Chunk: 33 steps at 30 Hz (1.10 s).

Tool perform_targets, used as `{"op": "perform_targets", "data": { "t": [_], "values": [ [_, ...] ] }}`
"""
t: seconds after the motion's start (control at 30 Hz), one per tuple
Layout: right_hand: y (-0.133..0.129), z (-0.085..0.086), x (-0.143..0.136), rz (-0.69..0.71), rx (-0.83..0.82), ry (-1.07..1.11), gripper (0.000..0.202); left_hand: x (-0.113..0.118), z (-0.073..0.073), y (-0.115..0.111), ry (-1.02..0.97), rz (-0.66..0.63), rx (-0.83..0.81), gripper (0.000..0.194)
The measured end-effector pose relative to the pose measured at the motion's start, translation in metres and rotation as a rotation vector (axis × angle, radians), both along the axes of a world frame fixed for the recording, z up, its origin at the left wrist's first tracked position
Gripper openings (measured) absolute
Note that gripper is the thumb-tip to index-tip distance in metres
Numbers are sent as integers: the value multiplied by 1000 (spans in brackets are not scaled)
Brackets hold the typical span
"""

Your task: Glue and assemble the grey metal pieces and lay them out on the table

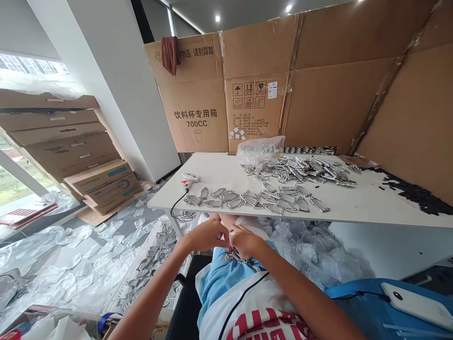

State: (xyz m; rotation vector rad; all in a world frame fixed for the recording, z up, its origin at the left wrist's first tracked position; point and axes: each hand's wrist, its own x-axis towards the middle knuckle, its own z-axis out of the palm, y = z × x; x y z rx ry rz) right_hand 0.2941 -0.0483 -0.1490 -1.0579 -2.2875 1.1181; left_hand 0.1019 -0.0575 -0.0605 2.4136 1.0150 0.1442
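Note:
My left hand point(210, 234) and my right hand point(243, 241) meet over my lap, just in front of the table edge. Both have their fingers curled and close together; whatever is between them is hidden. Below them, a few silver metal pieces point(236, 256) lie on my blue shorts, partly covered by the right hand. On the white table point(219, 166), a loose row of silver, pointed, frame-like metal pieces point(251, 199) runs along the near edge. Behind it rises a larger heap of the same pieces point(304, 169). A white glue gun point(190, 180) with a black cord lies at the left end.
Tall cardboard sheets point(258, 56) wall the table's back and right. A clear plastic bag point(260, 148) and black strips point(421, 191) lie on top. Plastic wrap point(81, 264) and more metal pieces point(152, 269) cover the floor. Boxes point(106, 184) stand left; a phone point(417, 304) lies right.

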Motion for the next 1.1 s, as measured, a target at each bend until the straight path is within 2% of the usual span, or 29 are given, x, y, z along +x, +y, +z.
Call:
{"op": "perform_targets", "data": {
  "t": [0.1, 0.23, 0.3, 0.37, 0.43, 0.53, 0.63, 0.73, 0.87, 1.0, 1.1],
  "values": [
    [0, 2, -2, 91, 87, -125, 30, -8, 6, 2, -20, 48, 32, 14],
    [12, 11, 4, 171, 115, -198, 28, -12, 9, 7, -86, 31, -18, 18],
    [19, 18, 10, 155, 115, -193, 20, -13, 11, 9, -153, 48, -30, 21],
    [22, 26, 17, 79, 119, -146, 11, -14, 15, 9, -245, 104, -31, 23],
    [22, 34, 23, -4, 113, -83, 13, -14, 21, 9, -349, 184, -50, 27],
    [19, 45, 28, -54, -88, 125, 22, -14, 31, 5, -466, 295, -106, 32],
    [16, 55, 28, -109, -273, 389, 35, -12, 40, 0, -509, 348, -142, 32],
    [14, 65, 27, -168, -268, 523, 38, -8, 47, -7, -531, 375, -146, 30],
    [6, 78, 28, -181, -314, 587, 41, -2, 51, -15, -551, 396, -139, 27],
    [-3, 89, 28, -227, -389, 601, 42, 1, 51, -18, -532, 380, -44, 27],
    [-6, 92, 27, -212, -436, 623, 41, 1, 50, -19, -483, 381, 21, 29]
  ]
}}
